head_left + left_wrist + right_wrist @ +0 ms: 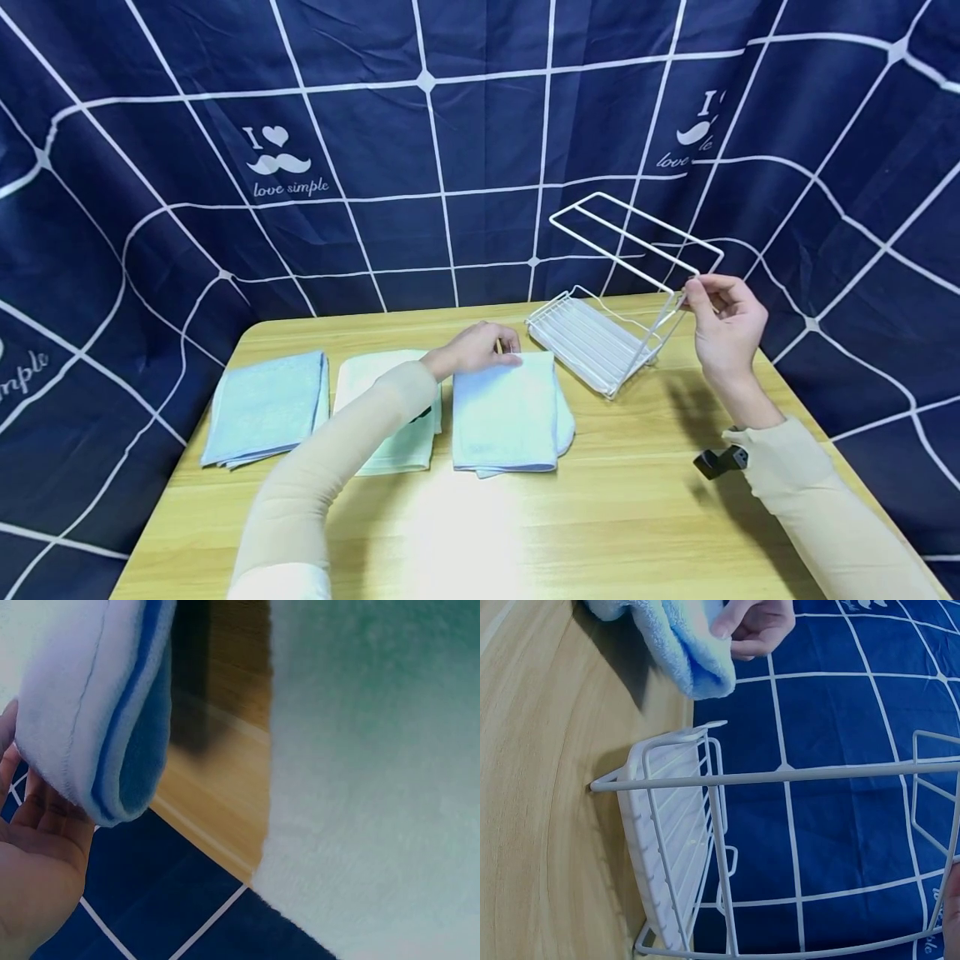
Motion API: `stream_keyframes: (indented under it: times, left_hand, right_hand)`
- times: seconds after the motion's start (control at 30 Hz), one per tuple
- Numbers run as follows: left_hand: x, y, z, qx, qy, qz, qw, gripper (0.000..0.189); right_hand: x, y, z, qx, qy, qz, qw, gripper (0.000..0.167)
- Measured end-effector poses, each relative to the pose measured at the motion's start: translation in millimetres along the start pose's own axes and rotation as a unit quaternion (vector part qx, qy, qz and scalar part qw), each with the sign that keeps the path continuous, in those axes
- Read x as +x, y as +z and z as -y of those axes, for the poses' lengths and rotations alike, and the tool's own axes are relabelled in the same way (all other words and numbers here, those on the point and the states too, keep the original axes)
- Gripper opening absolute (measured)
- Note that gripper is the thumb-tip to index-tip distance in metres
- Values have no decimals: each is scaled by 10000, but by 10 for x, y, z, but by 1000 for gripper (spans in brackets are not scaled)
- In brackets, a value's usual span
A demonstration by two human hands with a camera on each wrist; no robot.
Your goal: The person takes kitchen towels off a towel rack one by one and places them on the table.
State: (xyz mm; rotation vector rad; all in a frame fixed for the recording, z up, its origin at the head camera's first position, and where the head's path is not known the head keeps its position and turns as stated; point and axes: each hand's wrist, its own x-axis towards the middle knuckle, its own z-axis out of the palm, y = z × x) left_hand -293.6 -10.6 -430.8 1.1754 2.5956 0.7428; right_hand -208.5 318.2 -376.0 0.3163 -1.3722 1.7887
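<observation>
My left hand (483, 346) pinches the far edge of a folded light-blue towel (506, 417), thumb on one face and fingers on the other. In the left wrist view the layered folds of this towel (97, 712) hang beside the palm, and its held end is lifted off the table. My right hand (727, 325) grips an upper corner of a white wire rack (660, 321), thumb and fingers around the wire. The rack's slatted white tray (585, 337) sits low near the table's back edge, just right of the towel. Only a sliver of the right hand (952, 907) shows in the right wrist view.
Left of the held towel lies a folded pale-green towel (397, 454), partly behind the left forearm. Another folded blue towel (266, 404) lies farther left. Behind the wooden table (600, 525) hangs a dark-blue curtain (495, 142) with white grid lines.
</observation>
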Motion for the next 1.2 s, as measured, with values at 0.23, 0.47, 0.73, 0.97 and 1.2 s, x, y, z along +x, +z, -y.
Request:
stream_keyframes:
  times: [0.23, 0.47, 0.73, 0.97, 1.2]
  left_hand:
    - [36, 52, 58, -113, -24, 2, 9999, 11]
    - [43, 99, 110, -158, -172, 51, 9997, 12]
    - [39, 125, 145, -193, -358, -31, 9992, 13]
    - [-11, 102, 155, -235, -504, -237, 9982, 17]
    - [-204, -11, 116, -674, -493, -593, 9947, 20]
  right_hand:
    - [-11, -7, 12, 72, 6, 16, 10000, 7]
    - [-20, 15, 10, 168, 82, -1, 9998, 6]
    - [19, 0, -23, -73, 49, 70, 9999, 10]
    - [38, -7, 21, -75, 178, 72, 9998, 8]
    - [68, -1, 154, -372, -36, -117, 9992, 8]
